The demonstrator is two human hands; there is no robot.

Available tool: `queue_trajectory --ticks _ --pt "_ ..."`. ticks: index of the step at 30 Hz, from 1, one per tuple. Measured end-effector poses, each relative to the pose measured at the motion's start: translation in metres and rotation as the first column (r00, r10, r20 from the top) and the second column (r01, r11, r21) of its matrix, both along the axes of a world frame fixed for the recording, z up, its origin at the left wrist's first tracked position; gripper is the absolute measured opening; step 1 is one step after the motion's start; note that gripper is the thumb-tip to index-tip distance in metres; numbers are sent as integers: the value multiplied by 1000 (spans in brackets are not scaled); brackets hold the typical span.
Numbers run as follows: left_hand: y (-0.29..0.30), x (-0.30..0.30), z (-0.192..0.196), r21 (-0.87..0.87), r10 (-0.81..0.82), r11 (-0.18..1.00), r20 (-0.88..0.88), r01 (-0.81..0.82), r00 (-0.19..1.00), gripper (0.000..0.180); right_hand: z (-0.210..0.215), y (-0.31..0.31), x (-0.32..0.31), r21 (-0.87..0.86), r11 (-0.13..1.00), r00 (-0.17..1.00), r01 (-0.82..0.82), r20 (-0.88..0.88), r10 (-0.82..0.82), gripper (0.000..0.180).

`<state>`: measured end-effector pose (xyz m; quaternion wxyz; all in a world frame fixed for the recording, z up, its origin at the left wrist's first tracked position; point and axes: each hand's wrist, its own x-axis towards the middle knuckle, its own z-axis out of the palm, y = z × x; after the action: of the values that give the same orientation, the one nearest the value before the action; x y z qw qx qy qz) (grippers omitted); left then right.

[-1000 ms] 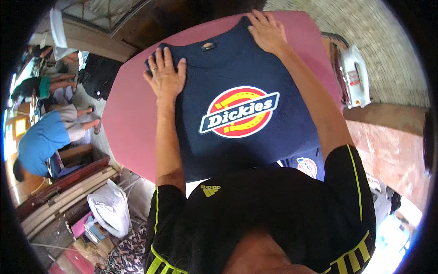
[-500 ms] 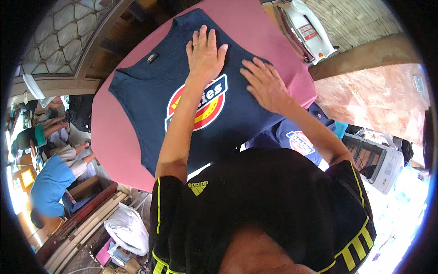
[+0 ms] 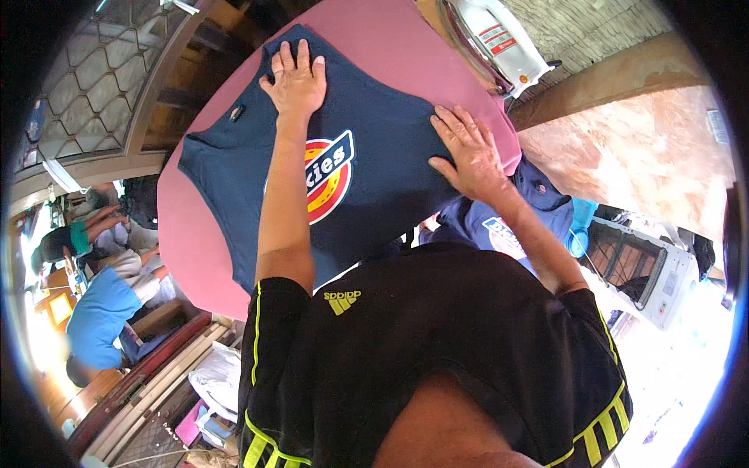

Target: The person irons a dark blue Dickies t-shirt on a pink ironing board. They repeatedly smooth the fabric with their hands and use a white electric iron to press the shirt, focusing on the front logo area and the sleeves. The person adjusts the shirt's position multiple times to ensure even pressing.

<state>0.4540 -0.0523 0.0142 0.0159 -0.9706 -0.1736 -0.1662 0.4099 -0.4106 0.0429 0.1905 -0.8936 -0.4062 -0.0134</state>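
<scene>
A navy blue shirt with a round red, yellow and white print lies spread over a pink padded board. My left hand rests flat near the far end of the shirt, fingers outstretched and thumb apart. On the shirt's right side, by the edge of the board, my right hand presses down with its fingers extended. Neither hand grips anything. My left forearm hides part of the print. Below my right forearm hangs a second blue printed shirt, partly covered by the arm.
A white iron stands beyond the board's far right corner. At the right is a white-framed appliance. A person in a blue top is at the left, near long wooden rails and a white plastic bag.
My hands have moved farther apart: the left one slid leftward over the shirt, the right one toward the board's right edge. The whole view has shifted a little.
</scene>
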Motion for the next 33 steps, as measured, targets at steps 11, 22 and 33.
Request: queue_trajectory --ticks 11,22,33 --pt "6 -1 -2 46 -44 998 81 40 996 58 6 40 53 264 964 1000 27 2 -28 40" --pt "28 28 24 154 -203 971 118 184 972 63 -3 51 104 370 927 672 -59 -672 311 21" --pt "96 30 67 53 -648 759 155 649 746 22 37 42 67 216 930 842 -298 -400 362 28"
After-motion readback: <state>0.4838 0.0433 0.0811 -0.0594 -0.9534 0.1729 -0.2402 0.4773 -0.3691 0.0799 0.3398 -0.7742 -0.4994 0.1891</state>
